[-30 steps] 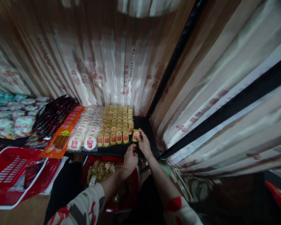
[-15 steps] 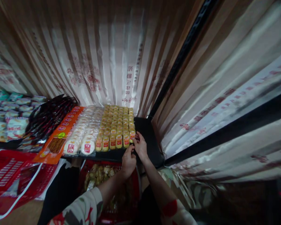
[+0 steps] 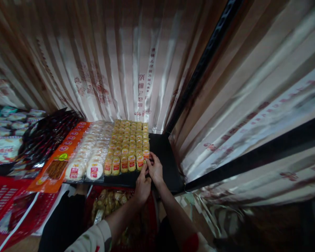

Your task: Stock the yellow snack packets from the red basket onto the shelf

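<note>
While I watch from a distance through the head camera, both bare hands meet near the centre of the frame, a little below mid-height. The right hand curls its fingers against the right side of a small yellow packet with a red label, at the front right corner of a tight block of yellow packets. I cannot tell whether it pinches that packet or only steadies it. The left hand is just below and to the left, index finger pointing up toward the packet; whether it holds anything is hidden from me.

A second ago this packet stood apart, right of the block; now it sits against its neighbour, which I read as the outermost row being closed up at the front.

For movement, I judge the right side easiest: black surface shows between the block and the pale curtain, where a black post slants upward. Toward the viewer only a narrow strip precedes the edge, with a red basket lower down at bottom centre. Leftward is tight: round white packs crowd close beside the block, then an orange pouch.
</note>
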`<state>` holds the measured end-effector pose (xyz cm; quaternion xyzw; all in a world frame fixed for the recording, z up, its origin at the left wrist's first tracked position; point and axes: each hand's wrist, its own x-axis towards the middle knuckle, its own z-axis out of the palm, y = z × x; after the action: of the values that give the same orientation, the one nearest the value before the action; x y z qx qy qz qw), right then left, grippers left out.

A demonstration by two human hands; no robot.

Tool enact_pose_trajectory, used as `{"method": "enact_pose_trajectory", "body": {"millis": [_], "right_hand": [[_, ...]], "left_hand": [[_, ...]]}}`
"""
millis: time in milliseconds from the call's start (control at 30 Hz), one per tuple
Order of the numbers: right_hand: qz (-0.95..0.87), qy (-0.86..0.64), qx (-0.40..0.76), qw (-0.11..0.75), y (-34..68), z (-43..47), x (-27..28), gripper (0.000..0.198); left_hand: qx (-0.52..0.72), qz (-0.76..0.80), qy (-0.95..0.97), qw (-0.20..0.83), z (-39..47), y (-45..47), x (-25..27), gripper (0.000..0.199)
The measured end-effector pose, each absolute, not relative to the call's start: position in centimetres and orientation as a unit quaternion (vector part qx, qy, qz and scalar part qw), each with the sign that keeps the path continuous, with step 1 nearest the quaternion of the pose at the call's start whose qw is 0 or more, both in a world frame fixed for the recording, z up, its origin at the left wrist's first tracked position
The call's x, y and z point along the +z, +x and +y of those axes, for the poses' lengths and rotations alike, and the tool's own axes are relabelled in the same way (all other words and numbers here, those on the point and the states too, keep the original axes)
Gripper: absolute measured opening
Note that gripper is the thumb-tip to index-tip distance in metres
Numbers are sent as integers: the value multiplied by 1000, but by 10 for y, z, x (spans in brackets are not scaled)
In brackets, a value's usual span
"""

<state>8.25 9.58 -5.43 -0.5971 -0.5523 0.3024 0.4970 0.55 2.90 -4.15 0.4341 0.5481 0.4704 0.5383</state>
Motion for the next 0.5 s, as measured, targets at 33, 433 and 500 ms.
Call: {"method": "enact_pose_trajectory", "body": {"millis": [33,433,500], "right_hand": [[-550,-598,299,500,82,95,-55,33],[-554,-607,281,497,86,95,-60,24],[-549,-607,282,500,87,93,-60,26]], "left_hand": [[477,542,431,542,29,6,-44,69],[499,528,422,543,27,6,-48,60],[491,544,419,536,22,4,-43,54]]}}
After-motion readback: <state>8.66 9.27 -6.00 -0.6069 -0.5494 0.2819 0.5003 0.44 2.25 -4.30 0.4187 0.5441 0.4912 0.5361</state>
